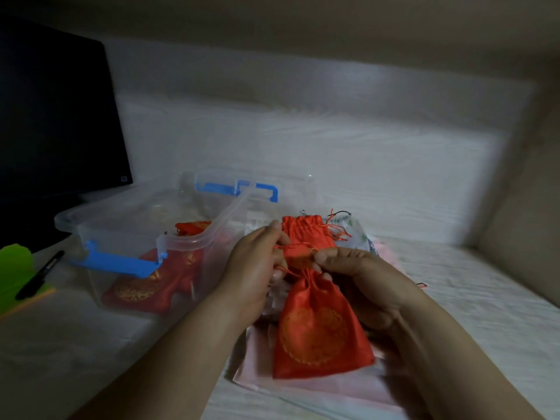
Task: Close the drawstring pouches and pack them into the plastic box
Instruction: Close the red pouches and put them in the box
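At centre frame, both hands grasp one item.

1. Left hand: fingers curled, pinching the cord at the left of the pouch neck.
2. Right hand: thumb and fingers clamped on the right of the same neck, which is bunched between the two hands.
3. Pouch: red satin with a gold round emblem. It hangs below the hands, lower centre, with its bottom over the pink pile.
4. Second pouch: red, neck gathered, fringed cords trailing right. It lies just behind the hands.
5. Pink pile: pale flat fabric pieces under and around the held pouch; blurred, count not readable.
6. Box: clear plastic, open, left of centre. A blue latch is on its near wall.
7. Packed pouches: red with gold print, seen through the box wall; the number cannot be told.
8. Lid: clear, with a blue handle, behind the box.
9. Pen: black, far left, lying partly on a green sheet.
10. Monitor: dark, upper left.
11. White sheet: wrinkled, beneath everything.
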